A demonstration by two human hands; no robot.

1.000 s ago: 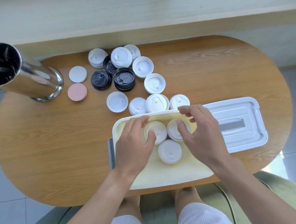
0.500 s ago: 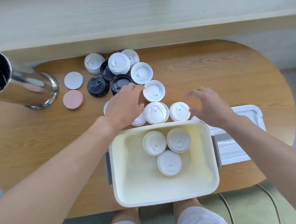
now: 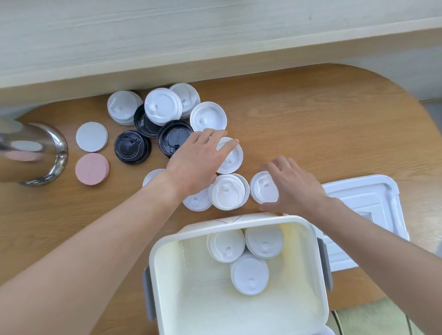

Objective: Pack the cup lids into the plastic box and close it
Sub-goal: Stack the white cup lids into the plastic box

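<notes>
Both hands reach past the far rim of the plastic box (image 3: pixel 320 277) toward loose cup lids on the table (image 3: pixel 315 126). Left hand (image 3: pixel 198 163): palm down, fingers straight, lying flat on a white lid (image 3: pixel 231 159); nothing gripped. Right hand (image 3: pixel 294 188): fingers and thumb curved around the edge of another white lid (image 3: pixel 263 190), thumb at its near side, fingertips at its far side; lid flat on the table.

Plastic box: cream-white, rectangular, rounded corners, grey latches on both sides, open, nearer the body than both hands. Contents: three white lids (image 3: pixel 247 258) in a tight triangle at the far end of the floor, two side by side, one just behind them; each pair touching.

Between the hands: a stack of white lids (image 3: pixel 229 192), with a further white lid (image 3: pixel 197 202) partly under the left wrist. Beyond the left hand: a cluster of white and black lids (image 3: pixel 161 119), some overlapping. All lids are round, moulded plastic.

Box cover (image 3: pixel 365 200): white, ribbed, lying flat under and outside the right forearm, beside the box.

Well left of the left hand: a grey disc (image 3: pixel 91 137) and a pink disc (image 3: pixel 92 169), both flat and matte, next to a polished steel cylinder (image 3: pixel 35 154). Table: oval, wood grain.
</notes>
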